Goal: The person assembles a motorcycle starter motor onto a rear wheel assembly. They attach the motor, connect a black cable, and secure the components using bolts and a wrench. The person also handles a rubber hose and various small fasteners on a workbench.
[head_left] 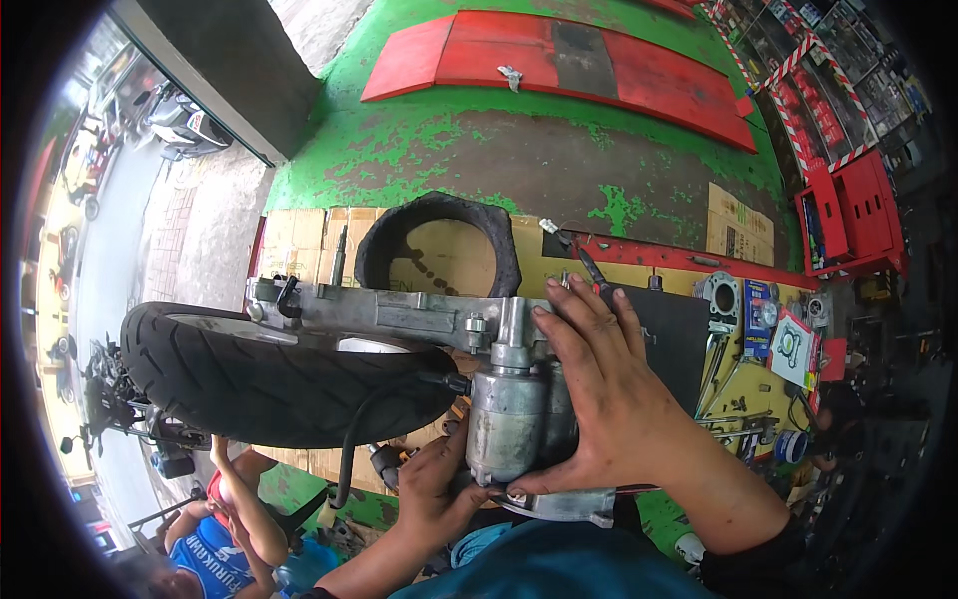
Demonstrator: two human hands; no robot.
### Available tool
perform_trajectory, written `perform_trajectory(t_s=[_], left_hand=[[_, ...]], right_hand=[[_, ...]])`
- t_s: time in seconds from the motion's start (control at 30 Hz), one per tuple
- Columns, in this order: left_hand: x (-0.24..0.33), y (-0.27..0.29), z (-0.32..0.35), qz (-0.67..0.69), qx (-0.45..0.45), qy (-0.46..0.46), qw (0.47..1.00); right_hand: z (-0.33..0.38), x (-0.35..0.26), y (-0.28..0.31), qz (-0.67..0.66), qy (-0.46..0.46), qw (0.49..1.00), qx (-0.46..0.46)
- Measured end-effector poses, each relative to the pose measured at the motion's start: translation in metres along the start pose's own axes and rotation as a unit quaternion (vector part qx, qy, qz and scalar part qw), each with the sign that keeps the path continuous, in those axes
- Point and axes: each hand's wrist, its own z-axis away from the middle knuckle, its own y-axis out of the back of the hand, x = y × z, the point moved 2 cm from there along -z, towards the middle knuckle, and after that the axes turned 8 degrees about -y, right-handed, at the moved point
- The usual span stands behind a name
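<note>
A scooter engine [424,311] with its rear wheel [289,384] attached lies across the workbench in front of me. Its grey metal rounded housing [505,424] faces me, and a black hose [361,424] curves from its left side. My right hand [609,409] grips the engine from the right, fingers spread over the top and thumb at the housing's near lower edge. On the left, my left hand [436,487] holds the housing's lower side; its thumb meets the near edge, and some fingertips are hidden. The thumbs come close together above a pale metal flange [564,506].
Beyond the engine stands a thick black ring-shaped block [436,210] on cardboard [299,235]. Pliers [595,268] lie beyond my right fingers. A metal cylinder block [720,297], packaged parts [760,317] and tools [743,424] lie right. Another person [215,544] in blue sits lower left.
</note>
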Motion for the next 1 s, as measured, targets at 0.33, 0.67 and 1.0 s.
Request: perform_trajectory(t_s=[0.33,0.67,1.0], left_hand=[[0.009,-0.003,0.001,-0.008,0.004,0.040,0.999],[0.019,-0.006,-0.003,-0.038,0.012,0.024,0.999],[0.025,-0.006,-0.003,-0.017,0.025,0.057,0.998]], right_hand=[[-0.005,0.007,-0.008,-0.062,0.023,0.998,0.023],[-0.005,0.012,-0.012,-0.106,0.041,0.993,0.035],[-0.007,0.012,-0.014,-0.105,0.043,0.993,0.033]])
